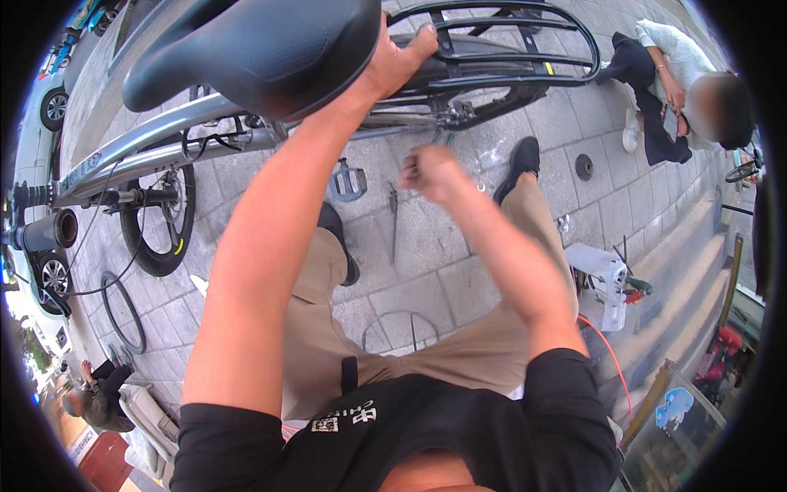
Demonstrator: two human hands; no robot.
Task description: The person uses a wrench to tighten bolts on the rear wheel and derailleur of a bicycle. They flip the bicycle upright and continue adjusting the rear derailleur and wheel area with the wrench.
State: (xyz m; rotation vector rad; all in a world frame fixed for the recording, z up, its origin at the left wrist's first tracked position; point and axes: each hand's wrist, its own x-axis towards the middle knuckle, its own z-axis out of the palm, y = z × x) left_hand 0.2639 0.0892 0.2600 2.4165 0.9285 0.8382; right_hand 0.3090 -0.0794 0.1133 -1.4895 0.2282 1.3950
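Head view: the silver bicycle (172,125) stands across the front, the left hand (393,66) against its saddle (262,61), grip unclear. The blurred right hand (434,174) curls beside the pedal (348,182), contents unclear. Slackened support could let the bicycle tip.

1. The left hand (393,61) lies against the black saddle's (262,57) rear edge, its fingers mostly hidden.
2. The right hand (433,172), curled and blurred, is near the bicycle's (188,152) rear end.
3. A pedal (348,182) shows between the forearms.
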